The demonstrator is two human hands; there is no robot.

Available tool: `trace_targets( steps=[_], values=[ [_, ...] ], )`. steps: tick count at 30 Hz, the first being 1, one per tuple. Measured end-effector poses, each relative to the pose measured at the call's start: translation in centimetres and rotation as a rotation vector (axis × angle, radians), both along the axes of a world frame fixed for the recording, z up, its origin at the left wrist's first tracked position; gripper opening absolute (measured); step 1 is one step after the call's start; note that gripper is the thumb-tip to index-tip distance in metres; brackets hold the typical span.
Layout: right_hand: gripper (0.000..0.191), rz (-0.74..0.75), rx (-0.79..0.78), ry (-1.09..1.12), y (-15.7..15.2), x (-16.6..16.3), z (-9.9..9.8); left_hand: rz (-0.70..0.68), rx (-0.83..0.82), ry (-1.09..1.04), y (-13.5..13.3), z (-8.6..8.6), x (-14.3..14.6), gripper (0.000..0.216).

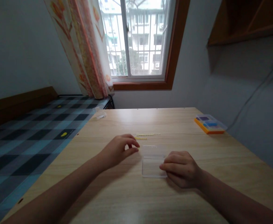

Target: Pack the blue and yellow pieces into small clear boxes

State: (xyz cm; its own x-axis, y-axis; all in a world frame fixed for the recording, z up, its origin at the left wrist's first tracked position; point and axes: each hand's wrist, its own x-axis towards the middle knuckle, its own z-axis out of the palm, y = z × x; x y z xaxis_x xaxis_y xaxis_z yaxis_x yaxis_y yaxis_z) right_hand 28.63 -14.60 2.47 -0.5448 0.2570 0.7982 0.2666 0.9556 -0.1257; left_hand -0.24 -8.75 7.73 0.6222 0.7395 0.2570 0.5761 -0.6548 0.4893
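A clear plastic box (153, 168) with its see-through lid (150, 150) folded open lies on the table in front of me. My right hand (182, 169) is closed on the box's right edge, thumb and fingers pressed together there. To the box's upper left, my left hand (124, 147) pinches a tiny yellow piece (138, 148) between thumb and forefinger; its exact kind is too small to make out. Just beyond that hand lie a row of small yellow pieces (142, 138) and a paler yellowish row (148, 134), the nearer one partly hidden by my fingers.
The wooden table (117, 199) reaches toward the window wall. An orange-based case (210, 124) with a clear lid sits at the right edge. A small clear container (101, 115) stands at the far left corner. Alongside on the left is a bed with a checked cover (34, 143).
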Motion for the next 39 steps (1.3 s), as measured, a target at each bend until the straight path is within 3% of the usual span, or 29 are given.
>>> trace_targets(
  steps=[4, 9, 23, 28, 33, 35, 39],
  values=[
    [0.02, -0.003, -0.052, -0.084, 0.1, 0.0, -0.5, -0.043, -0.024, 0.131, -3.9, -2.0, 2.7, 0.011],
    [0.024, -0.043, -0.219, -0.282, 0.1, -0.1, -1.5, 0.027, -0.017, 0.227, -4.6, -4.0, 4.5, 0.016],
    [0.027, -0.003, -0.315, -0.328, 0.4, -0.3, -1.7, 0.122, -0.03, 0.328, -4.1, -3.6, 4.6, 0.014],
    [0.027, -0.006, -0.313, -0.349, 0.3, -0.5, -1.7, -0.041, 0.054, 0.274, -4.6, -2.0, 3.2, 0.015],
    [0.024, 0.005, -0.308, -0.393, 0.3, -0.7, -1.7, -0.404, 0.436, 0.146, -3.9, -1.4, 2.5, 0.026],
    [0.023, 0.012, -0.304, -0.397, 0.3, -0.7, -1.8, -0.427, 0.478, 0.172, -3.2, -2.0, 2.5, 0.041],
    [0.023, 0.034, -0.303, -0.419, 0.3, -0.6, -2.1, -0.37, 0.364, 0.255, -2.3, -3.5, 2.2, 0.07]
  ],
)
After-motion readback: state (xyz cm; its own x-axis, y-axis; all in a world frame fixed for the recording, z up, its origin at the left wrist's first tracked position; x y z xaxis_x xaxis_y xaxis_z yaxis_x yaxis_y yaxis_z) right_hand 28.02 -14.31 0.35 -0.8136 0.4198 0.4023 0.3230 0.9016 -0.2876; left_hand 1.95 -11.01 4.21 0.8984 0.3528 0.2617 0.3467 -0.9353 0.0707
